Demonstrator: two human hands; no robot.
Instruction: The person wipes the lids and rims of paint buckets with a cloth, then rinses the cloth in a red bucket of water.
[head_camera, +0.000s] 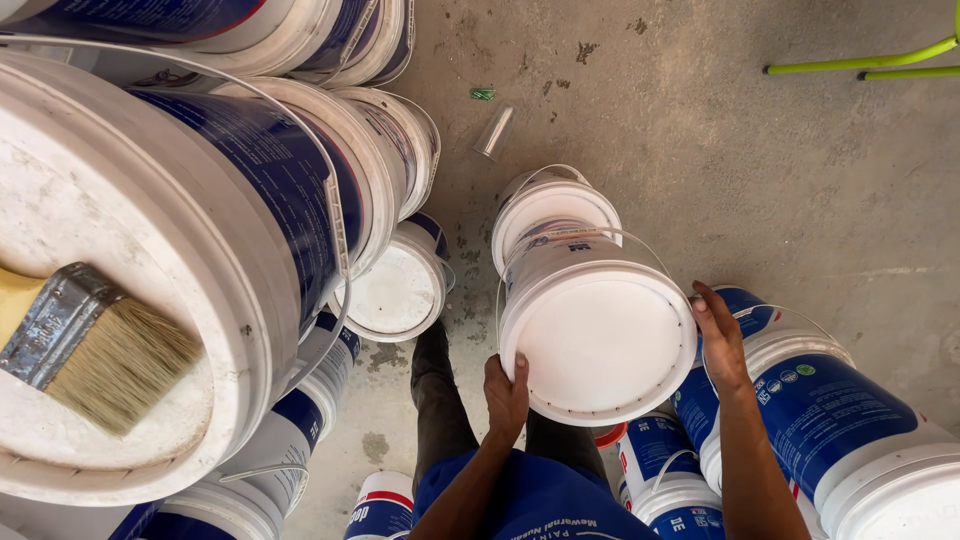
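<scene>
Here I have the white lidded bucket (598, 340) gripped between my hands: left hand (506, 394) at its seven o'clock rim, right hand (720, 340) at three o'clock. It stands upright atop another bucket (552, 208), lid facing me, axis vertical.

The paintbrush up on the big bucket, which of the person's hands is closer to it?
Left. The left hand grips the near rim of the white bucket, on the paintbrush's side. The right hand holds the far rim.
</scene>
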